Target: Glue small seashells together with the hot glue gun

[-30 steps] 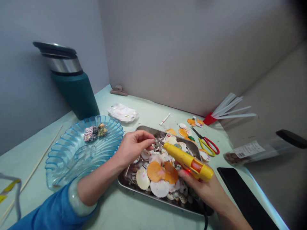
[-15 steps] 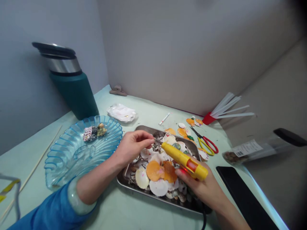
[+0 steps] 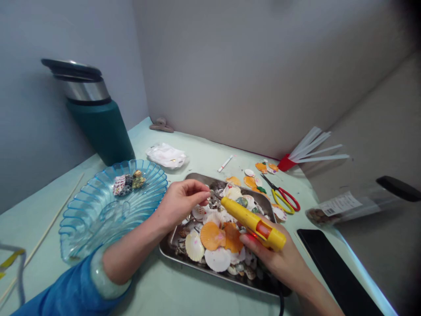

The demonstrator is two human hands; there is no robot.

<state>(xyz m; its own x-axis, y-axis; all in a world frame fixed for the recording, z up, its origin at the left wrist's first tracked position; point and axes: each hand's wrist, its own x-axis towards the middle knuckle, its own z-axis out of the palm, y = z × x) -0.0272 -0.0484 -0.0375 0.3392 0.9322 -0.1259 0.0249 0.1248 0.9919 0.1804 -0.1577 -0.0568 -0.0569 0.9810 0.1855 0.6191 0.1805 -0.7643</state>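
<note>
My right hand [image 3: 279, 259] is wrapped round a yellow glue gun [image 3: 251, 219], whose nozzle points up and left. A red light glows near the index finger. Close to the nozzle, my left hand [image 3: 184, 199] pinches something too small to make out between thumb and forefinger. Both hands are above a metal tray [image 3: 194, 266] heaped with shells. Orange scallop shells [image 3: 213, 235] and a white scallop shell [image 3: 217, 260] lie on top of the heap. To the left, a blue clear shell-shaped plate [image 3: 82, 219] carries a small cluster of shells [image 3: 126, 184].
A teal bottle [image 3: 103, 131] stands behind the plate. Red-and-yellow scissors [image 3: 283, 197] and loose orange shells [image 3: 249, 181] lie beyond the tray. A red cup [image 3: 285, 163] holds glue sticks [image 3: 312, 145]. A black phone-like slab [image 3: 335, 267] lies at right; a packet [image 3: 167, 156] lies at the back.
Both hands keep nearly the same pose. The left fingertips and the glue gun's tip have shifted very slightly left, as the view itself moves a little.
</note>
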